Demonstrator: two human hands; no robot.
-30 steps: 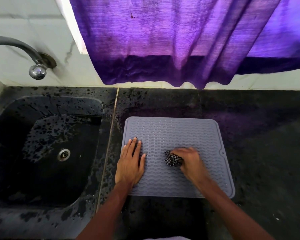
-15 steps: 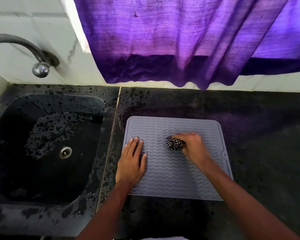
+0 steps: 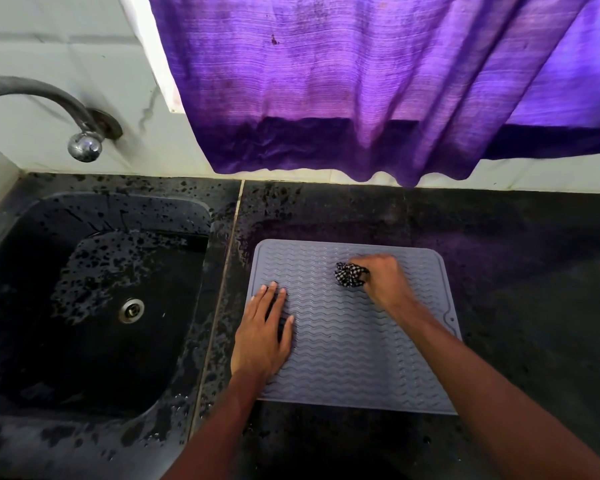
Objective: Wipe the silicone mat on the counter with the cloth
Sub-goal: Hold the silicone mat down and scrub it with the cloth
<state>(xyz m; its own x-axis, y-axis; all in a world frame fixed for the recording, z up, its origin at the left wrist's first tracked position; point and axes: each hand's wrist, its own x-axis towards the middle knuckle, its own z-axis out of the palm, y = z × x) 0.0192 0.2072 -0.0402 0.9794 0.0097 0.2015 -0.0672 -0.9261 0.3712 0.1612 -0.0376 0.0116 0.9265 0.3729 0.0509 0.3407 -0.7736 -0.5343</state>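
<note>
A grey silicone mat (image 3: 347, 344) with a wavy ribbed pattern lies flat on the black counter (image 3: 527, 271). My right hand (image 3: 383, 282) is closed around a small bunched black-and-white checked cloth (image 3: 350, 274) and presses it onto the far part of the mat, near its back edge. My left hand (image 3: 262, 332) lies flat with fingers spread on the mat's left edge, holding it down.
A black sink (image 3: 94, 306) with a metal drain sits left of the mat, speckled with water drops. A steel tap (image 3: 45, 105) curves over it from the tiled wall. A purple curtain (image 3: 361, 84) hangs above the counter's back edge.
My right hand has slid the cloth away from me, from the mat's middle toward its far edge. The left hand has stayed flat in place.
</note>
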